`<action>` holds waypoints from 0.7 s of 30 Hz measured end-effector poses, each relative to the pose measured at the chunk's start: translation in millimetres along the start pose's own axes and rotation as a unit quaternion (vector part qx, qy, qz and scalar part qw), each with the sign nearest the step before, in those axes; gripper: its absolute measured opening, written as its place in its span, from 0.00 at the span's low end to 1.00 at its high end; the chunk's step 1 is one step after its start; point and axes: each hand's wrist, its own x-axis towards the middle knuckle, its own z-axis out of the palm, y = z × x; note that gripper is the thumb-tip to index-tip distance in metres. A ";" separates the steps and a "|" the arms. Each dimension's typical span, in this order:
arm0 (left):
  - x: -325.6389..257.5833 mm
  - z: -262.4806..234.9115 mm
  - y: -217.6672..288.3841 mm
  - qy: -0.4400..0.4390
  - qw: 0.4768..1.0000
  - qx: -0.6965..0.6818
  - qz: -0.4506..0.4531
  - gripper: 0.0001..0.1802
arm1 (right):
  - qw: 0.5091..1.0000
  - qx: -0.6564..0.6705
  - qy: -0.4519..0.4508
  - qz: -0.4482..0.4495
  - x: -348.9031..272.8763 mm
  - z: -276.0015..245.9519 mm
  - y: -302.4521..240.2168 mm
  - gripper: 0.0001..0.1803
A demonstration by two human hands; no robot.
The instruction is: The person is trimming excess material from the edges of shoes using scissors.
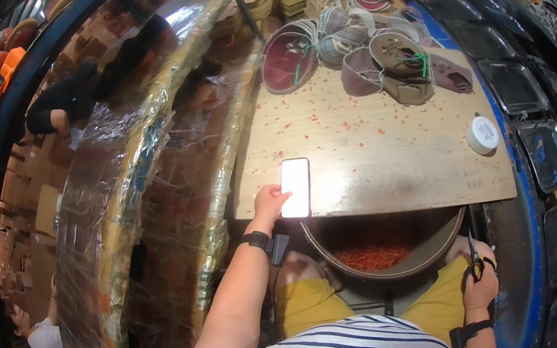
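My left hand (269,203) is closed on the left edge of a smartphone (298,183), its thumb over the bright white screen. The phone is at the near left of a pale wooden board (397,172); I cannot tell whether it rests on the wood. Down by my right thigh, my right hand (483,288) grips a pair of black-handled scissors (474,264), blades pointing up and away. Small orange-red scraps are scattered over the board. Bundled fabric caps (394,53), brown, maroon and checked, some tied with green strips, are piled at its far side.
A round basin (441,257) holding red shreds (371,256) sits between my knees, partly under the board. At the board's right stands a white round tub (482,135). Plastic-wrapped stacks (142,151) line the left; dark trays (547,153) fill the right. Other people are at far left.
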 end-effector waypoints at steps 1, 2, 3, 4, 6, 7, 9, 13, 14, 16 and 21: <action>2.2 -3.1 -4.6 -0.005 1.000 -0.009 0.003 0.18 | 1.000 0.003 0.001 0.000 -0.4 1.5 -0.2 0.22; 4.1 -6.4 -9.3 -0.010 1.000 -0.018 0.006 0.21 | 1.000 0.006 0.002 -0.001 -0.3 2.4 -1.1 0.22; 4.1 -4.5 -8.9 -0.012 1.000 -0.019 0.007 0.21 | 1.000 0.005 0.002 0.000 -0.6 1.9 -1.3 0.22; 4.0 -2.7 -8.3 -0.004 1.000 0.009 0.004 0.21 | 1.000 0.002 -0.001 0.003 -0.9 1.1 -2.6 0.22; 5.2 -2.0 -9.6 0.005 0.999 0.037 0.003 0.21 | 1.000 0.000 -0.004 0.007 -0.9 0.3 -2.9 0.22; 6.2 -3.5 -11.7 0.012 0.999 0.039 0.009 0.22 | 1.000 0.000 -0.011 0.009 -0.8 0.7 -3.0 0.22; 6.9 -2.9 -12.1 0.018 0.999 0.040 0.015 0.23 | 1.000 -0.002 -0.017 0.013 -1.0 1.0 -2.3 0.22; 6.1 1.8 -10.2 0.015 0.999 0.037 0.019 0.26 | 1.000 -0.006 0.001 0.001 0.1 -1.6 -5.4 0.21; 6.3 2.3 -10.9 0.021 0.998 0.058 0.025 0.27 | 1.000 -0.003 0.008 -0.005 0.5 -2.4 -7.1 0.21; 6.6 5.2 -10.9 0.030 0.996 0.080 0.036 0.29 | 1.000 -0.004 0.009 -0.003 0.0 -2.3 -5.6 0.21; 8.0 6.4 -13.1 0.041 0.994 0.092 0.047 0.32 | 1.000 0.000 0.004 -0.001 0.6 -2.1 -7.3 0.22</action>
